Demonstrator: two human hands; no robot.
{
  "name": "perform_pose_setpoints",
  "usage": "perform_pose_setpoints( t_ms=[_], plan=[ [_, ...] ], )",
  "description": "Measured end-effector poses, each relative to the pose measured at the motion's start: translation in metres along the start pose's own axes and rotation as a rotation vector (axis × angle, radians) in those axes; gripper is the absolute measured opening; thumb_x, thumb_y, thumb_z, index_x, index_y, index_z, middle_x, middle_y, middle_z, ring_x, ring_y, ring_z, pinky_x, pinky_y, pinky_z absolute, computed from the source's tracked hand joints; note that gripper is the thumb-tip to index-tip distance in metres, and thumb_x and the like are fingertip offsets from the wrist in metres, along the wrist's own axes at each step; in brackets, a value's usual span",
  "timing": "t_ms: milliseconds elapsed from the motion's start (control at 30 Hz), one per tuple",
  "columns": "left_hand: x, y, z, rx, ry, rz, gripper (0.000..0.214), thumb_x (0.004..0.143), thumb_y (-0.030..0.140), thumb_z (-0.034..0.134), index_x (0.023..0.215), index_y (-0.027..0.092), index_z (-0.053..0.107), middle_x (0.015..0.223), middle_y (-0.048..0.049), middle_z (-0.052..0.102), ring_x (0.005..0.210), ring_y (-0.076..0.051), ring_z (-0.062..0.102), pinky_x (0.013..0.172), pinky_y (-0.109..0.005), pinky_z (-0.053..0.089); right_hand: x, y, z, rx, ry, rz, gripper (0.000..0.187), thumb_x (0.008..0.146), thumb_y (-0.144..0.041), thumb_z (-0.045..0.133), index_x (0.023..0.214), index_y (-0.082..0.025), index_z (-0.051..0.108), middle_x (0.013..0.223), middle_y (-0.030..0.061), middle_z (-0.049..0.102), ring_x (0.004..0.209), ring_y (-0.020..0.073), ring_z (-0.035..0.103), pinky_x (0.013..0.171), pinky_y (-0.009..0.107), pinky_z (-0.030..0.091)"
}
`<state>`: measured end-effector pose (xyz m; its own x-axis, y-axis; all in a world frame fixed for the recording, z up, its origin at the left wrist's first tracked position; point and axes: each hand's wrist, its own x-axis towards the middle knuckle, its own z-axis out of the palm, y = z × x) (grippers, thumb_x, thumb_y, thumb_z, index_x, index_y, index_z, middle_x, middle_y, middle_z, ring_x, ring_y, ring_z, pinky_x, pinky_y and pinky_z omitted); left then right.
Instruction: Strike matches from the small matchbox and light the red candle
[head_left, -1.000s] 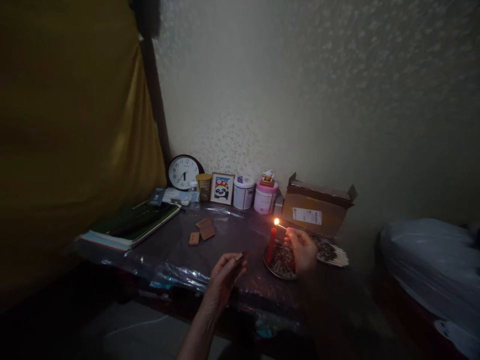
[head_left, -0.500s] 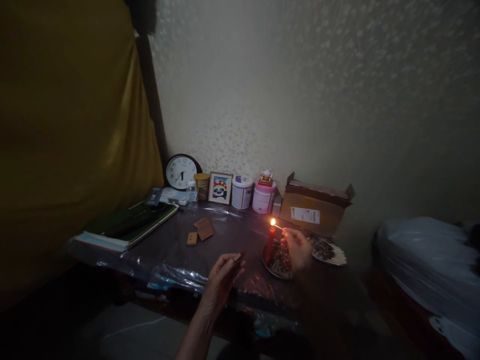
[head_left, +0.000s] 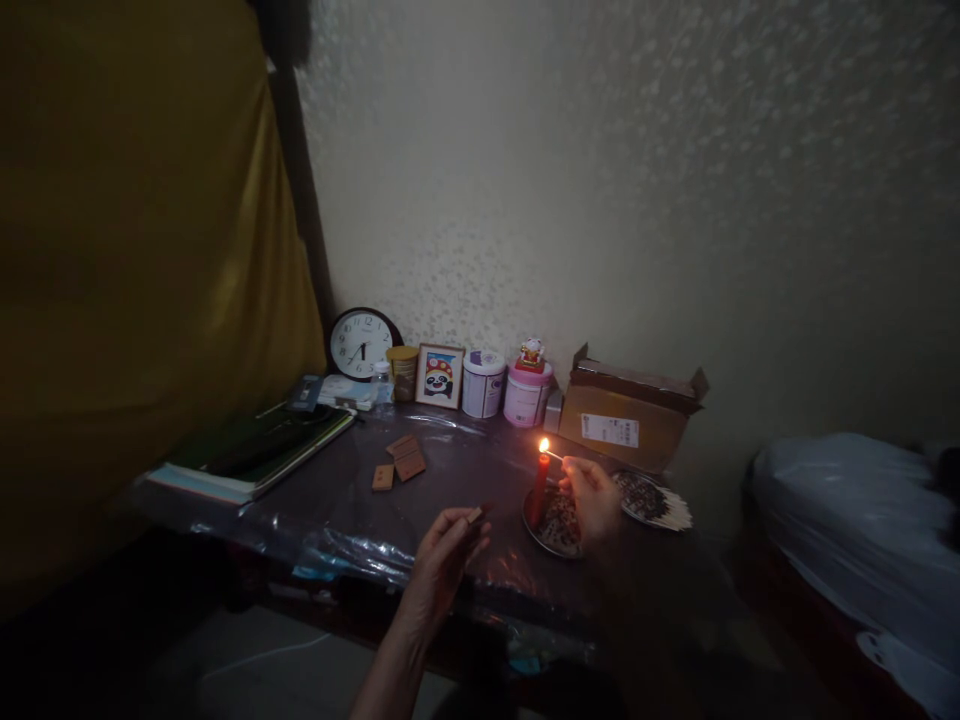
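A short red candle (head_left: 539,487) stands upright in a round metal dish (head_left: 553,522) on the dark table. My right hand (head_left: 592,497) pinches a lit match (head_left: 553,453) whose flame sits at the candle's tip. My left hand (head_left: 444,557) hovers left of the dish, fingers closed on a small matchbox (head_left: 475,514). A heap of matchsticks (head_left: 652,503) lies on a plate just right of my right hand.
The table (head_left: 450,480) is covered in clear plastic. Small brown boxes (head_left: 401,460) lie mid-table; books (head_left: 255,455) at the left. Along the wall stand a clock (head_left: 362,343), a panda picture (head_left: 439,375), tins (head_left: 484,383) and a cardboard box (head_left: 631,413). A plastic-wrapped bundle (head_left: 855,530) lies right.
My right hand brought the burning match down and left until the flame reached the candle's tip. My left hand stayed nearly still with the matchbox.
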<state>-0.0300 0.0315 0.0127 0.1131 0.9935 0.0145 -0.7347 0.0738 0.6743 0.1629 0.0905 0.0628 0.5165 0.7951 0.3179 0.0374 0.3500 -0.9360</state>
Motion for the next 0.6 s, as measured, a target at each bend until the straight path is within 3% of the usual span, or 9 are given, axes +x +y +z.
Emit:
perform_pose_setpoints(
  t_ms=[600],
  plan=[
    [-0.0017,0.0002,0.0015,-0.001,0.002,-0.004,0.018,0.071,0.03,0.067,0.083,0.017,0.064,0.103,-0.0097,0.069,0.09,-0.021,0.063,0.085,-0.035,0.043,-0.0021,-0.005,0.0,-0.007,-0.009,0.023,0.021,0.06,-0.035,0.066,0.068,-0.016,0.065,0.06,-0.0009,0.062,0.048,0.0107,0.055,0.047,0.023,0.046]
  ],
)
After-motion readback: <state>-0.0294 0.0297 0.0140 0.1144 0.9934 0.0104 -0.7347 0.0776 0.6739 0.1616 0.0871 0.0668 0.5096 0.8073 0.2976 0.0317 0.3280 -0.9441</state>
